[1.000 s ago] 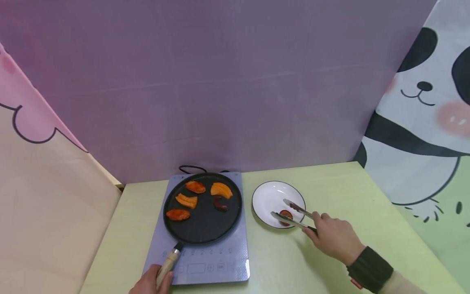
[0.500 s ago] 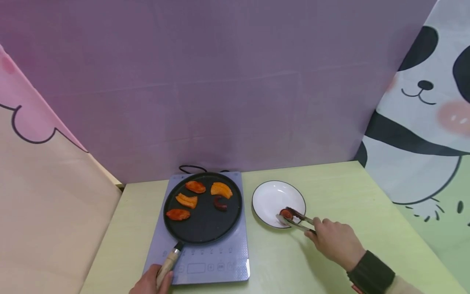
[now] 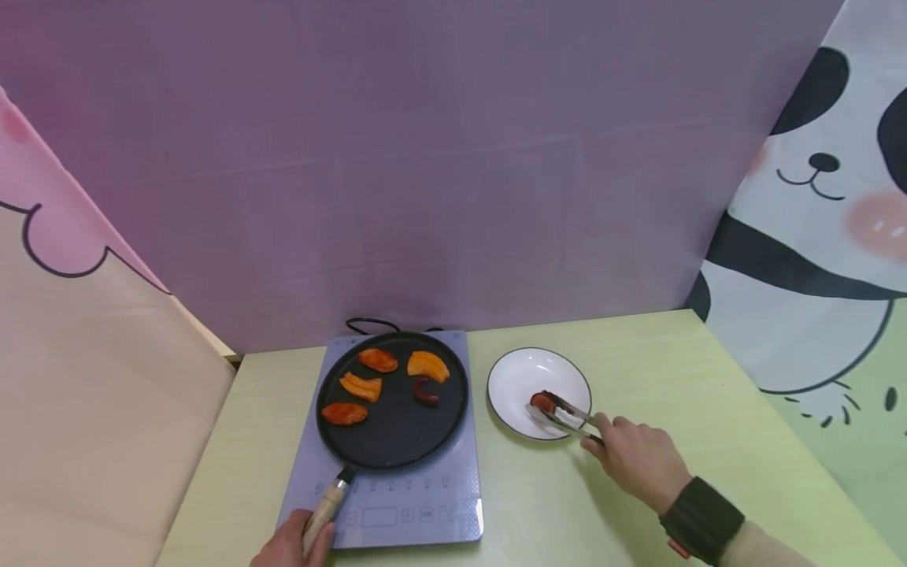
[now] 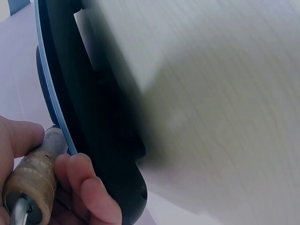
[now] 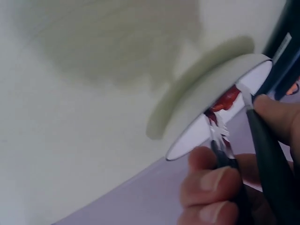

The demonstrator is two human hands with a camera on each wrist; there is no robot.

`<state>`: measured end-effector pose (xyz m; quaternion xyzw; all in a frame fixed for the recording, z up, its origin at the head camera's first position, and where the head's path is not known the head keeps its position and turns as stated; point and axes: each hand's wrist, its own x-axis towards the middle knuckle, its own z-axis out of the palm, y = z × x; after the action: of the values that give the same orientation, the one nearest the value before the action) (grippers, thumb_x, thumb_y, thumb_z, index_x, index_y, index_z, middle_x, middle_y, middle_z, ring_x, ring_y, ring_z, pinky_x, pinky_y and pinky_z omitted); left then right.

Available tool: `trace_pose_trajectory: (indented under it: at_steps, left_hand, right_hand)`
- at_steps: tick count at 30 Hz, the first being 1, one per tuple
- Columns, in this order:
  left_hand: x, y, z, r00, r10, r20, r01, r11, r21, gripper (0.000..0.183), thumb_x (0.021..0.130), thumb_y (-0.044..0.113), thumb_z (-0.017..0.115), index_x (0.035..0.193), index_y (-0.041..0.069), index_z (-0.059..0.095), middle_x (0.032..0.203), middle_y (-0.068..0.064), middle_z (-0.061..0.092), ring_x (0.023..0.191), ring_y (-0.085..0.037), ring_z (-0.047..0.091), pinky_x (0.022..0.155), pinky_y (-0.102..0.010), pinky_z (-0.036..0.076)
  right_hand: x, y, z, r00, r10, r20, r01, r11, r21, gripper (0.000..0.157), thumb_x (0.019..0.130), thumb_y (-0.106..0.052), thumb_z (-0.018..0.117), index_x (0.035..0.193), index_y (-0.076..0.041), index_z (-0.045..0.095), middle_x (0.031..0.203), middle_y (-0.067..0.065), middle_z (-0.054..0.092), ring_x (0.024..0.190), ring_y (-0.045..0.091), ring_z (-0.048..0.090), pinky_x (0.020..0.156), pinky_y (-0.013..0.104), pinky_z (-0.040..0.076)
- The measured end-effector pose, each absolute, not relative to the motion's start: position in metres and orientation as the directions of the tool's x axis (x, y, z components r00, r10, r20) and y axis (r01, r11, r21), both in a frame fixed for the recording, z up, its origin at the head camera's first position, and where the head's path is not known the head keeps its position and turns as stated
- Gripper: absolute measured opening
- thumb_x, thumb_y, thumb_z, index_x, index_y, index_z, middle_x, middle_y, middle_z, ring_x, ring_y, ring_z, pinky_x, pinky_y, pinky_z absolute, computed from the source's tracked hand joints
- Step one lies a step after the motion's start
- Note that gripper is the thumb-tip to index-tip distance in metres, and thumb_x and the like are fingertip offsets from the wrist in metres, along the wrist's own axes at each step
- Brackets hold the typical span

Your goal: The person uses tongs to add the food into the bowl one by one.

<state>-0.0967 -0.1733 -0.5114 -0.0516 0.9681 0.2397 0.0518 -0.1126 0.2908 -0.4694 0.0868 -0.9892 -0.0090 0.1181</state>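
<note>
In the head view my left hand (image 3: 292,542) grips the wooden handle (image 3: 327,504) of a black frying pan (image 3: 397,441). The left wrist view shows thumb and fingers curled round that handle. My right hand (image 3: 641,457) holds metal tongs (image 3: 572,421) with dark grips over a white plate (image 3: 513,386). Between the tong tips is a small reddish-brown piece of food (image 3: 542,402), round in outline; the right wrist view shows it glossy red at the plate. Several orange and red food pieces and a dark curved piece (image 3: 425,392) lie in the pan.
The pan stands on a grey-blue induction cooker (image 3: 407,531) with touch controls along its front. A black cable (image 3: 372,321) runs behind it. A pale wooden table (image 3: 538,512) carries everything. Purple cloth (image 3: 453,157) hangs behind, and a panda-print sheet (image 3: 808,331) is at the right.
The tongs have closed round the reddish-brown piece, which has moved slightly left and up on the plate in the view. My left hand and the pan have stayed put.
</note>
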Motion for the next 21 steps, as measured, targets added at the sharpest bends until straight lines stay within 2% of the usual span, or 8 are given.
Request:
trace_pose_trajectory:
  at_steps: [11,21]
  left_hand:
    - [-0.095,-0.173,-0.509,-0.99,-0.073,-0.117,-0.12,0.877,0.465,0.039,0.082,0.04,0.06,0.088,0.002,0.055,0.056,0.001,0.041,0.046,-0.013,0.038,0.042,-0.031,0.032]
    - [-0.095,-0.173,-0.507,-0.991,-0.079,-0.111,-0.122,0.872,0.473,0.036,0.081,0.038,0.061,0.086,0.003,0.054,0.055,0.0,0.041,0.045,-0.013,0.037,0.042,-0.031,0.032]
  right_hand:
    - [-0.129,0.291,-0.492,-0.934,-0.203,0.292,-0.205,0.979,0.026,0.039,0.08,-0.043,0.062,0.098,-0.009,0.053,0.058,0.002,0.042,0.039,0.015,0.036,0.033,0.034,0.029]
    - [-0.13,0.29,-0.51,-0.956,-0.15,0.253,-0.154,0.988,0.002,0.045,0.083,-0.046,0.058,0.107,-0.009,0.051,0.063,0.004,0.045,0.041,0.014,0.036,0.034,0.033,0.03]
